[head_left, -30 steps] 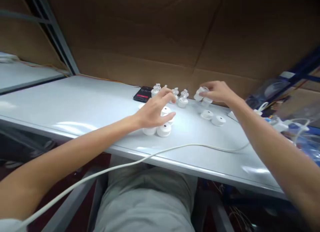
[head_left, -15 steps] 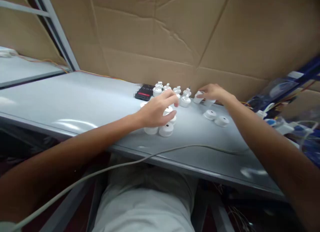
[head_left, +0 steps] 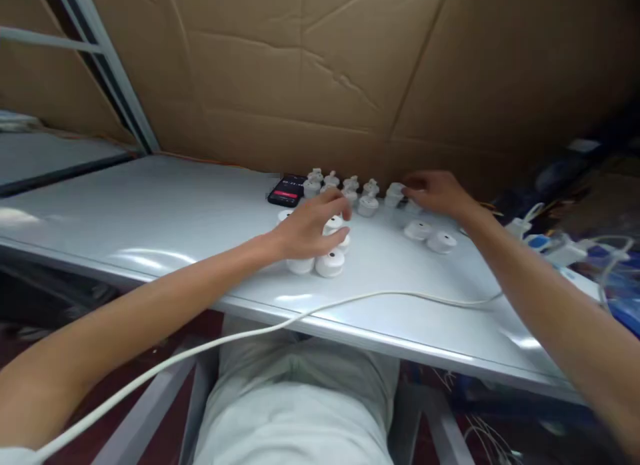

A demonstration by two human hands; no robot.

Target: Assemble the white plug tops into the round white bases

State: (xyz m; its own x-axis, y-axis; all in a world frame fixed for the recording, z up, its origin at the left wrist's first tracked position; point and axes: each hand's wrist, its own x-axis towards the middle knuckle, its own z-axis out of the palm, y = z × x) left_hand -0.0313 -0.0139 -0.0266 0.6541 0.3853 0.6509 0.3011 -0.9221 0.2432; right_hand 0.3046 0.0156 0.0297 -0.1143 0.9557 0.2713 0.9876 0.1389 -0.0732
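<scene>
My left hand (head_left: pixel 317 226) hovers over a cluster of round white caps (head_left: pixel 330 263), its fingers apart and curved, partly hiding them. At the back right, the fingertips of my right hand (head_left: pixel 433 193) touch a small white cup-shaped piece (head_left: pixel 395 193); another white piece stands partly under that hand. Two low white caps (head_left: pixel 441 242) lie side by side in front of my right hand. Behind my left hand, several white pieces with small knobbed tops (head_left: pixel 369 201) stand in rows.
A black phone (head_left: pixel 287 190) lies left of the knobbed pieces. A white cable (head_left: pixel 380 293) crosses the grey table (head_left: pixel 165 211) near its front edge. White plugs and cords (head_left: pixel 565 251) lie at the right. Cardboard (head_left: pixel 260 78) stands behind.
My right hand remains at the back right, and the cup-shaped piece at its fingertips appears more upright. My left hand stays over the caps. The view has shifted slightly.
</scene>
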